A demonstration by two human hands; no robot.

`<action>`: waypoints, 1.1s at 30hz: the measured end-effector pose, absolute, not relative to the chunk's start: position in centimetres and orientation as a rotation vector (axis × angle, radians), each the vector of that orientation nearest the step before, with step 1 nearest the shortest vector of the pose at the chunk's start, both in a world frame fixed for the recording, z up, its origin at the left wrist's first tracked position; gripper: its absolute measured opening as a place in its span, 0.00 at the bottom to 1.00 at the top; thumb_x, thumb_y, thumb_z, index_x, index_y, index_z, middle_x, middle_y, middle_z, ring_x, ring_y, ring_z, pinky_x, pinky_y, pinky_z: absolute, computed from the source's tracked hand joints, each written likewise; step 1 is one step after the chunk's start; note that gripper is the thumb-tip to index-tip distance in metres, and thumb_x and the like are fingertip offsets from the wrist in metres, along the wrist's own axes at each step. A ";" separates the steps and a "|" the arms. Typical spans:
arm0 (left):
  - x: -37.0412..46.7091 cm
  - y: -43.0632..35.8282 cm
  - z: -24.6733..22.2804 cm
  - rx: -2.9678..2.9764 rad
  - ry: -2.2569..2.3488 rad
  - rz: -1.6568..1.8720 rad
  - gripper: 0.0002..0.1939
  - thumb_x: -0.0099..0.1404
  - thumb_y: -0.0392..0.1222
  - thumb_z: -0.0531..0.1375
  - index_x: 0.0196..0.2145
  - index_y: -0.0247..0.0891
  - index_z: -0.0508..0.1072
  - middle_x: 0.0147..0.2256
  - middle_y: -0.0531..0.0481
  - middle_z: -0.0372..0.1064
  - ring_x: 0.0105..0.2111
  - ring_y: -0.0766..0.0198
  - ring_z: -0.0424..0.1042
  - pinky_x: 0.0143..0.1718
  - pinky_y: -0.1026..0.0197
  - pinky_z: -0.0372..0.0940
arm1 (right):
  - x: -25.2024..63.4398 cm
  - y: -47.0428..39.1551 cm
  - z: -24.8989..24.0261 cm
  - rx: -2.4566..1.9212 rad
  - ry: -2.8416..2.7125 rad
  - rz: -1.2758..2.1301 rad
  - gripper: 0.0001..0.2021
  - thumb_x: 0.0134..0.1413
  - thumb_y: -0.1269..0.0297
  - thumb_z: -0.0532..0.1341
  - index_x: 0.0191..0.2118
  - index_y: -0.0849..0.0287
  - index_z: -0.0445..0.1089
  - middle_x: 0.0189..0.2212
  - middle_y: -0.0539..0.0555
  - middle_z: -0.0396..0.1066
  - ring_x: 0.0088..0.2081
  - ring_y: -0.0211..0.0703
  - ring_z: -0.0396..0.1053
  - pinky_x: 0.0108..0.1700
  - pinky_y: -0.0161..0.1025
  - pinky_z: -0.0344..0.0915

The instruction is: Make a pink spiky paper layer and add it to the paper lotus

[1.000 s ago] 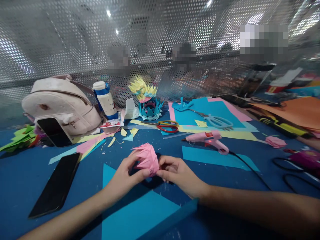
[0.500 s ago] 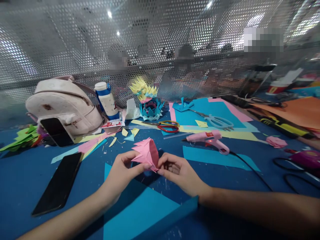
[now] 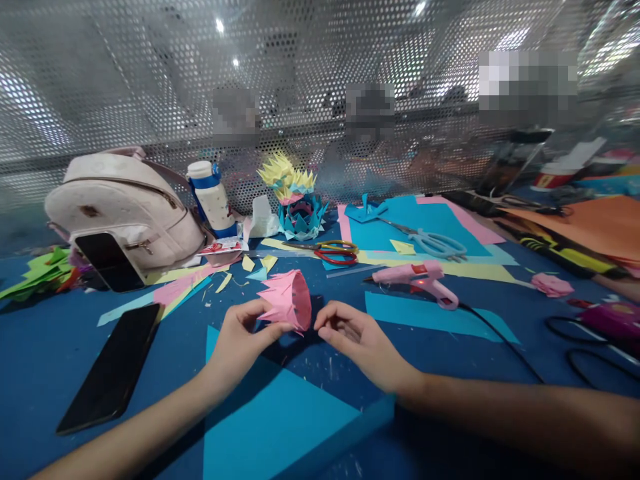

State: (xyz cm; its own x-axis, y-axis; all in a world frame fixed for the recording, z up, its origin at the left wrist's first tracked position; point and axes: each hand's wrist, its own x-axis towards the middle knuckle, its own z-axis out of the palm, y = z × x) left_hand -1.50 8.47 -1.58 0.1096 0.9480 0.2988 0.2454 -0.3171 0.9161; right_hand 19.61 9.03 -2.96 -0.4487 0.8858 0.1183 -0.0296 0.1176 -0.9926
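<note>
A pink paper ring with pointed, folded spikes (image 3: 283,301) is in my left hand (image 3: 245,333), pinched between thumb and fingers above the blue table. Its round open side faces right, and the spikes point left. Just right of the ring is my right hand (image 3: 353,337), apart from it, with fingers curled and the thumb tip close to the forefinger; nothing shows between them. Under both hands lies a large sheet of blue paper (image 3: 270,413). A pink glue gun (image 3: 417,277) with a small red light rests to the right, beyond my right hand.
Behind are red-handled scissors (image 3: 337,252), light-blue scissors (image 3: 435,243), a spiky yellow and blue paper piece (image 3: 301,215), a bottle (image 3: 213,200) and a backpack (image 3: 125,207). Phones (image 3: 113,367) are at left. A glue-gun cord (image 3: 505,340) crosses the right side.
My right hand has let go of the pink paper ring, leaving a gap between them. My left hand has shifted the ring slightly left and up, turning its open side more toward the right.
</note>
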 end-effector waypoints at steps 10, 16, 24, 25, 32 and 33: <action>-1.4 7.7 -2.9 2.322 0.988 1.284 0.06 0.65 0.41 0.63 0.30 0.39 0.74 0.28 0.52 0.74 0.31 0.62 0.69 0.39 0.57 0.59 | 19.7 9.5 -3.0 -0.815 -1.723 1.477 0.17 0.47 0.55 0.70 0.39 0.58 0.68 0.36 0.51 0.62 0.33 0.36 0.61 0.31 0.33 0.60; -1.4 7.5 -3.3 2.471 1.009 1.123 0.04 0.66 0.35 0.60 0.33 0.39 0.73 0.31 0.51 0.73 0.33 0.61 0.67 0.43 0.54 0.57 | 19.8 9.5 -3.1 -0.768 -1.769 1.447 0.16 0.47 0.51 0.69 0.33 0.59 0.72 0.33 0.51 0.66 0.32 0.37 0.62 0.35 0.35 0.63; -1.4 8.0 -3.2 2.393 1.080 1.017 0.02 0.67 0.40 0.60 0.37 0.40 0.72 0.35 0.50 0.73 0.39 0.59 0.69 0.52 0.50 0.53 | 19.6 9.5 -3.7 -0.854 -1.632 1.481 0.14 0.50 0.53 0.68 0.34 0.59 0.75 0.33 0.53 0.72 0.38 0.45 0.68 0.44 0.42 0.66; -1.4 8.0 -3.2 2.371 1.061 1.009 0.08 0.66 0.44 0.62 0.41 0.41 0.71 0.38 0.49 0.74 0.40 0.58 0.70 0.54 0.48 0.51 | 19.6 9.5 -3.6 -0.854 -1.635 1.457 0.14 0.50 0.53 0.68 0.34 0.59 0.75 0.34 0.54 0.73 0.39 0.45 0.68 0.44 0.42 0.66; -1.7 7.4 -3.3 2.321 0.909 1.138 0.26 0.61 0.63 0.59 0.49 0.42 0.67 0.46 0.42 0.72 0.50 0.49 0.69 0.61 0.41 0.47 | 19.7 9.4 -3.1 -0.911 -1.941 1.197 0.16 0.52 0.49 0.66 0.28 0.59 0.76 0.28 0.52 0.68 0.31 0.40 0.63 0.31 0.35 0.59; -1.7 7.3 -3.3 2.298 0.908 1.169 0.23 0.64 0.61 0.57 0.47 0.42 0.68 0.44 0.43 0.73 0.49 0.50 0.70 0.61 0.41 0.50 | 19.7 9.4 -3.1 -0.895 -1.975 1.171 0.16 0.52 0.49 0.66 0.27 0.59 0.75 0.27 0.51 0.67 0.30 0.39 0.62 0.31 0.35 0.58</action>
